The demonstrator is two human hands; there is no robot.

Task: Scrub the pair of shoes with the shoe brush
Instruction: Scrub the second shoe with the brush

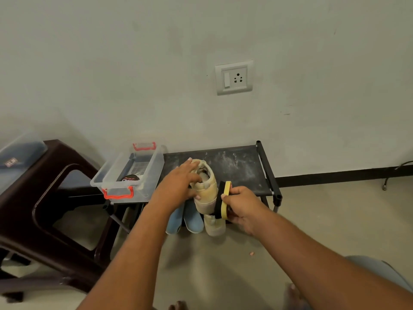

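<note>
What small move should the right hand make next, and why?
Probably press the yellow-backed black-bristled shoe brush against the beige fabric shoe: the right hand holds its bristles facing the shoe's side, and the left hand steadies the shoe.

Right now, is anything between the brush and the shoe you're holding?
Nothing visible. The brush in the right hand faces the beige shoe, bristles toward its side; the left hand grips the far side.

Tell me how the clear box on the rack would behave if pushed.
Probably light: the clear box looks nearly empty, one tin inside. Thin walls likely flex. Sitting at the rack's left end, it might slide off if shoved leftward.
</note>
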